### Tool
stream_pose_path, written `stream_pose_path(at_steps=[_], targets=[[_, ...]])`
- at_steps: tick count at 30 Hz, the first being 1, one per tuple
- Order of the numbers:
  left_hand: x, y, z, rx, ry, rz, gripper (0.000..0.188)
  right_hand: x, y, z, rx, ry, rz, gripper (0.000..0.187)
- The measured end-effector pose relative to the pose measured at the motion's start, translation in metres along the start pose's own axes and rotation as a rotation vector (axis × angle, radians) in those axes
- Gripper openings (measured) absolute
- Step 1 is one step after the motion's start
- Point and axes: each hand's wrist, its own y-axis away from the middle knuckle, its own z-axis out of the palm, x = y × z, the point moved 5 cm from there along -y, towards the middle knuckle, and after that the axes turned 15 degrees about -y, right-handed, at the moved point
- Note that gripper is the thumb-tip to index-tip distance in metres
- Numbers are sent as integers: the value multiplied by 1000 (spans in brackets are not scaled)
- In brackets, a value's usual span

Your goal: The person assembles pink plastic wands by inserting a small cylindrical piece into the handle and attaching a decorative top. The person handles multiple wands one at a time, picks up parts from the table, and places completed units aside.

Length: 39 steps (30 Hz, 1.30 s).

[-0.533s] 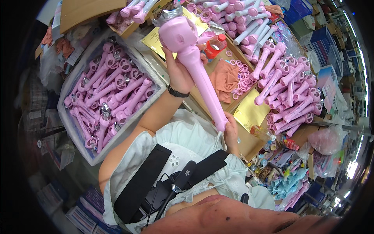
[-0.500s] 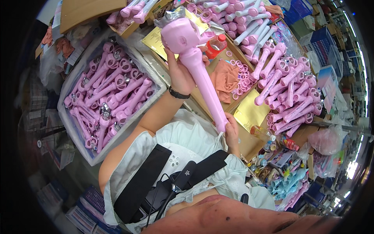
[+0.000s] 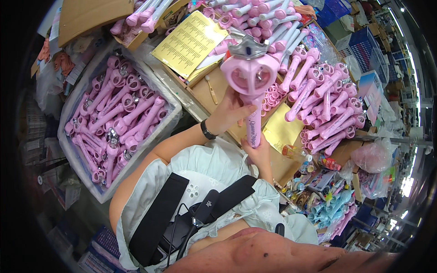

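Observation:
A pink toy wand [image 3: 255, 125] stands nearly upright before me, with a silver crown on top of its rounded, windowed head. Dark lettering runs down its handle. My left hand [image 3: 231, 111], with a black band at the wrist, is closed around the neck just under the head, its thumb lying across the front. Lower down, my right hand [image 3: 258, 152] grips the handle's bottom end. Behind the wand, small pink rings [image 3: 271, 101] lie loose in a shallow cardboard tray [image 3: 199, 92].
At left, a lined bin [image 3: 176, 110] holds many pink wands [image 3: 134, 109]. More wands [image 3: 334, 102] are heaped at right, with white-handled ones [image 3: 277, 22] at the back. Printed yellow sheets [image 3: 193, 43], a brush [image 3: 211, 91] and a plastic bottle [image 3: 297, 153] lie around the tray.
The wand has come lower and swung from leaning left to nearly upright, its printed side and windowed head now facing me. Both hands keep hold of it. My view has shifted slightly.

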Motion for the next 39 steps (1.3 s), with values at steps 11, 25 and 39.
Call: stream_pose_path(at_steps=[11, 25, 39], targets=[[-1, 4, 29, -243, 5, -228, 60, 6, 2, 1, -68, -186, 74, 38], [-3, 3, 21, -242, -317, -249, 55, 9, 3, -2, -87, -204, 169, 38], [112, 8, 4, 317, -1614, 825, 41, -18, 34, -16, 78, -34, 245, 40]])
